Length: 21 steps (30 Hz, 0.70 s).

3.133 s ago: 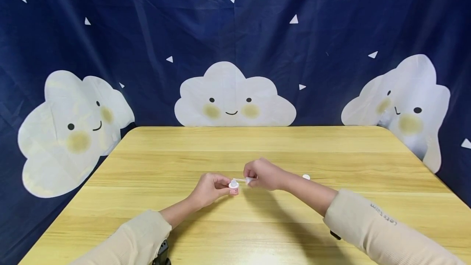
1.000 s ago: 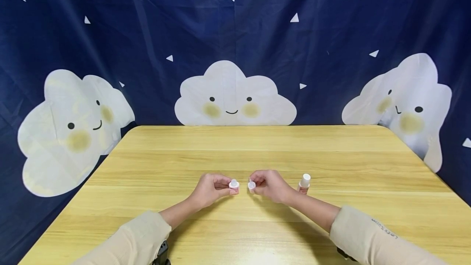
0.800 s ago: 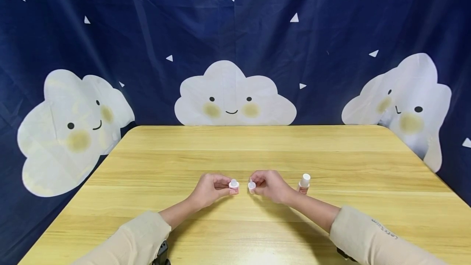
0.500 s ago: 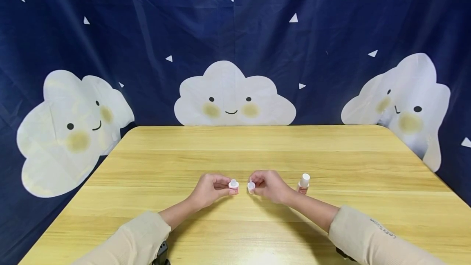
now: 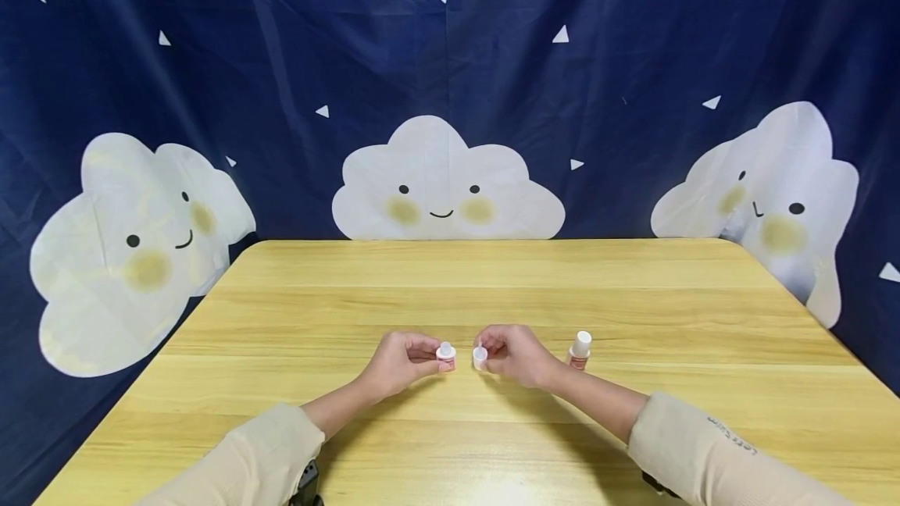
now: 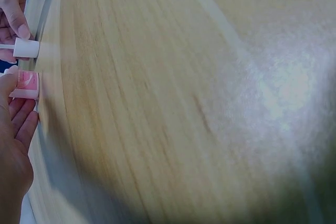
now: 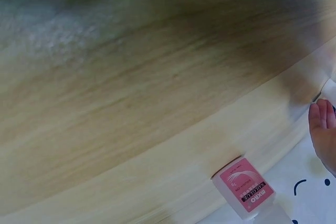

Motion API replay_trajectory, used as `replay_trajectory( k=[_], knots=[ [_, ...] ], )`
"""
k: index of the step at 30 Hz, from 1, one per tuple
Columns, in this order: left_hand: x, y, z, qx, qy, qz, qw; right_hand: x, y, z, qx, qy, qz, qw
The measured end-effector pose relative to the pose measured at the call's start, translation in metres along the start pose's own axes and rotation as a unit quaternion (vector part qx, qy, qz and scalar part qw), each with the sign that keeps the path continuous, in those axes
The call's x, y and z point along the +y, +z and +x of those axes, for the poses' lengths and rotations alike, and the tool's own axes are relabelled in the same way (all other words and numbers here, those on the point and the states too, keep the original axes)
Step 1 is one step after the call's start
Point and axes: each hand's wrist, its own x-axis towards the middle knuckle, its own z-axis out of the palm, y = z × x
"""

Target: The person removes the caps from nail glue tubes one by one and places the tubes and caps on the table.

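My left hand point(image 5: 397, 365) holds a small nail glue bottle point(image 5: 446, 363) upright between thumb and fingers, its translucent neck uncapped. The bottle's pink label shows in the left wrist view. Just to the right, my right hand point(image 5: 519, 355) pinches a white brush cap point(image 5: 480, 359). This cap is turned mouth up, with its thin stem rising from it; the left wrist view shows the stem too. A narrow gap separates cap and bottle. Right of my right hand stands a second nail glue bottle point(image 5: 580, 350) with a white cap on; its label is readable in the right wrist view.
Both hands are over a light wooden table point(image 5: 450, 272). Behind its far edge hangs a dark blue curtain point(image 5: 394, 45) printed with white clouds. A glare spot lies near the front edge. My right forearm point(image 5: 594, 400) passes in front of the second bottle's base.
Since three seconds ago, my right hand has drawn back from the bottle neck and turned the cap mouth up. The second bottle has come into view past my forearm. Over the last second both hands stay still.
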Motion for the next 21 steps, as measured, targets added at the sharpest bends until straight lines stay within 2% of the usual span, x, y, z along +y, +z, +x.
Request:
replay_trajectory(
  k=[8, 15, 21],
  knots=[
    [0.004, -0.001, -0.001, 0.020, -0.024, -0.001, 0.9995, -0.005, -0.009, 0.001, -0.005, 0.003, -0.030, 0.9995],
    [0.010, -0.007, 0.002, 0.051, -0.013, 0.035, 0.9980, -0.016, -0.025, 0.003, -0.001, 0.029, -0.064, 0.9975],
    [0.016, -0.009, 0.006, 0.074, -0.018, 0.044, 0.9961, -0.021, -0.039, 0.000, 0.004, 0.038, -0.058, 0.9976]
  ],
)
